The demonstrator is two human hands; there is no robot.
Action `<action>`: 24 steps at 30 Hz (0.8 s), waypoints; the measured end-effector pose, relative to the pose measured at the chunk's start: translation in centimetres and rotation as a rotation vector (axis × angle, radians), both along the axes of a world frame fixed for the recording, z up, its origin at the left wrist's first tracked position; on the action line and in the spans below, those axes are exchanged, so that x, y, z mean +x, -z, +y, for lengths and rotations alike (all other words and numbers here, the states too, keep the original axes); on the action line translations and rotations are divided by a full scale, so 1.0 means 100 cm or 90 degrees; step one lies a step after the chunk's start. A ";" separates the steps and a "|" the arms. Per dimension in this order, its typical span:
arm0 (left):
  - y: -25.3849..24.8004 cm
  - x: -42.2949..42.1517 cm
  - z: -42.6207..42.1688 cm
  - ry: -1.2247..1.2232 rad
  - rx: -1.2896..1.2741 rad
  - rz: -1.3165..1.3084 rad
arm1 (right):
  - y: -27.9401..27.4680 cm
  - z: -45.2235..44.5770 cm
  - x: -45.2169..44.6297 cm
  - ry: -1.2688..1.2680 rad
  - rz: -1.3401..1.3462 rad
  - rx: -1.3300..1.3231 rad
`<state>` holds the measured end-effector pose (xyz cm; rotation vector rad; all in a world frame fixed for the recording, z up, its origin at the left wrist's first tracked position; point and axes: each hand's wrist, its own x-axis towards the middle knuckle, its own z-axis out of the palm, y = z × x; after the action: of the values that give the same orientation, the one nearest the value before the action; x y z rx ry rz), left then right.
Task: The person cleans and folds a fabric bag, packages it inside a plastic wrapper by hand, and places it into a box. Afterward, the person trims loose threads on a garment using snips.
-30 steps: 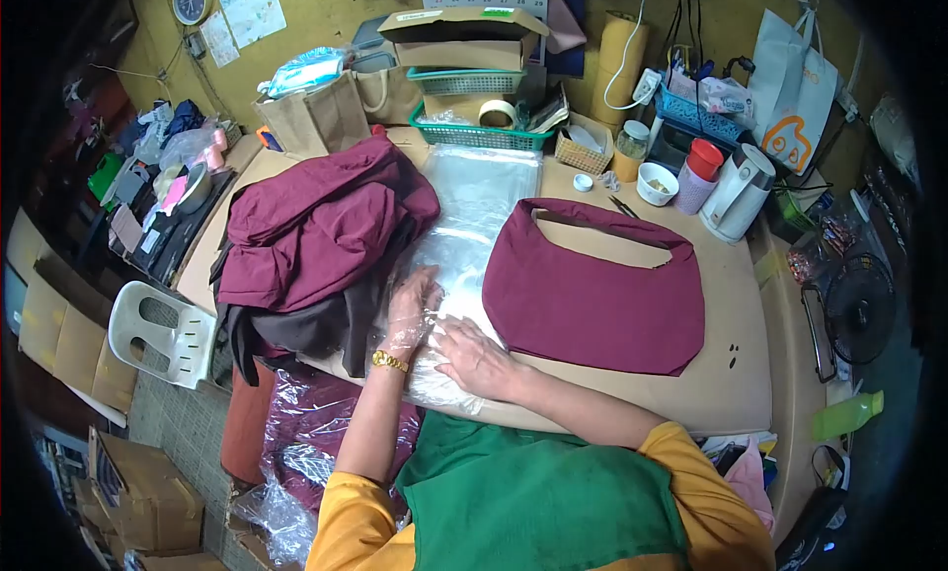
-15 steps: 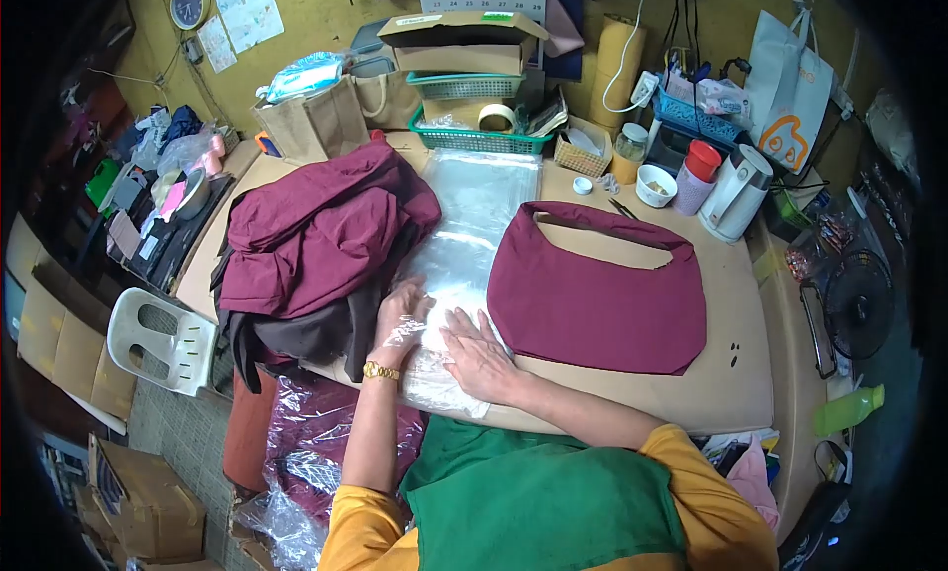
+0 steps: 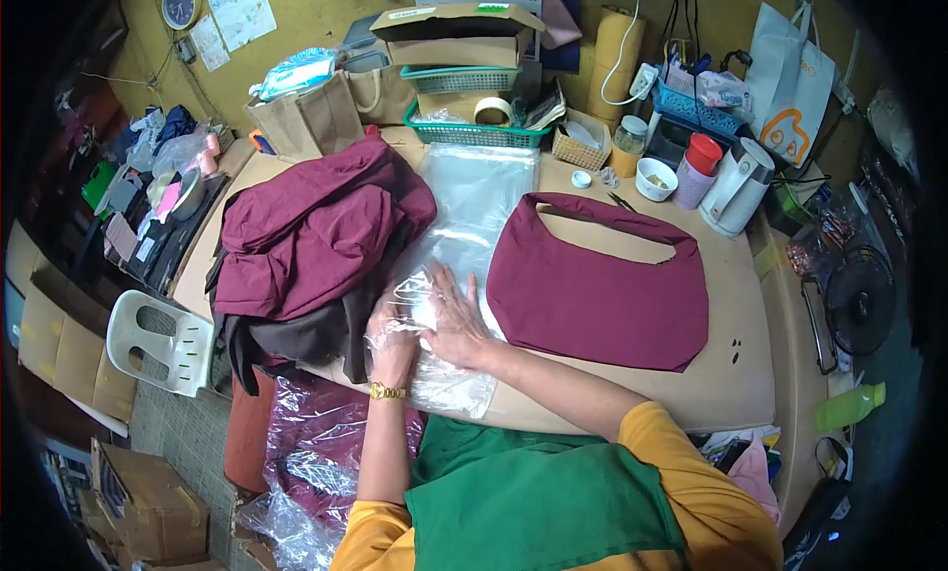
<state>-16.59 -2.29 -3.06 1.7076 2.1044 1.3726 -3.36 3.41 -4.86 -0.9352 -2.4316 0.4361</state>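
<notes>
Clear plastic bags (image 3: 479, 191) lie in a long stack down the middle of the table. My left hand (image 3: 395, 324), below a gold watch, is at the near left of the stack with crinkled clear film over its fingers; what it grips is hard to make out. My right hand (image 3: 456, 319) lies flat on the plastic beside it, fingers spread. A maroon shoulder bag (image 3: 602, 300) lies flat just right of my hands. Left of them is a heap of maroon bags (image 3: 316, 235) with dark fabric (image 3: 316, 334) beneath.
Green baskets (image 3: 474, 134) with tape and a cardboard box (image 3: 454, 43) stand at the back. A jar (image 3: 629, 147), a white bowl (image 3: 656, 179) and a kettle (image 3: 737, 191) are at the back right. A white chair (image 3: 163, 339) stands left; plastic-wrapped maroon items (image 3: 316, 443) sit below the table edge.
My right hand has slid forward and slightly left over the plastic, its fingers now pointing away from me. My left hand has shifted slightly, and the film over it has bunched up.
</notes>
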 end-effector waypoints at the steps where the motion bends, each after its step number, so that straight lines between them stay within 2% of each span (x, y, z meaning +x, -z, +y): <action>1: 0.006 -0.004 0.002 -0.014 -0.042 -0.015 | -0.001 -0.003 0.000 -0.027 -0.008 -0.021; 2: 0.015 -0.003 0.007 -0.055 0.039 -0.027 | -0.003 -0.004 0.000 -0.043 -0.078 -0.006; 5: 0.001 0.003 0.012 -0.094 -0.017 -0.113 | -0.011 -0.005 -0.002 -0.035 -0.163 0.019; 6: 0.008 0.002 0.017 -0.085 0.041 -0.185 | -0.008 -0.006 -0.004 -0.029 -0.116 0.046; 7: 0.013 -0.004 0.018 -0.082 0.040 -0.185 | -0.005 -0.006 -0.005 -0.026 -0.117 0.045; 9: 0.019 -0.017 0.016 0.043 0.163 -0.608 | 0.000 -0.007 -0.006 -0.049 -0.083 0.048; 10: 0.023 -0.016 0.014 0.066 0.165 -0.789 | 0.003 -0.005 -0.007 -0.065 -0.092 0.087; 11: 0.027 -0.015 0.010 0.060 0.165 -0.788 | 0.006 -0.005 -0.008 -0.069 -0.092 0.084; 13: 0.022 -0.008 0.002 -0.009 0.113 -0.592 | 0.005 -0.003 -0.011 -0.027 -0.126 0.172; 14: 0.018 -0.005 0.000 -0.036 0.148 -0.378 | 0.005 -0.003 -0.008 -0.040 -0.099 0.150; 15: 0.017 -0.007 -0.004 -0.037 0.147 -0.378 | 0.005 -0.002 -0.006 -0.042 -0.099 0.148; 17: 0.015 -0.013 -0.012 -0.105 0.007 -0.020 | 0.006 0.000 -0.001 -0.206 0.043 0.153; 18: 0.011 -0.010 -0.014 -0.094 -0.019 -0.099 | 0.007 0.000 0.000 -0.252 0.069 0.142; 21: 0.019 -0.012 -0.015 -0.110 -0.027 -0.068 | 0.007 -0.001 -0.001 -0.226 0.083 0.141; 23: 0.020 -0.019 -0.021 -0.075 -0.054 -0.066 | 0.007 -0.003 -0.001 -0.221 0.025 0.132; 24: 0.024 -0.023 -0.022 -0.030 -0.035 -0.369 | 0.005 -0.005 -0.001 -0.207 0.003 0.135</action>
<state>-18.85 -4.54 -5.45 1.0634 1.8307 1.5639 -3.51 2.95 -5.41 -0.4517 -2.5711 0.2823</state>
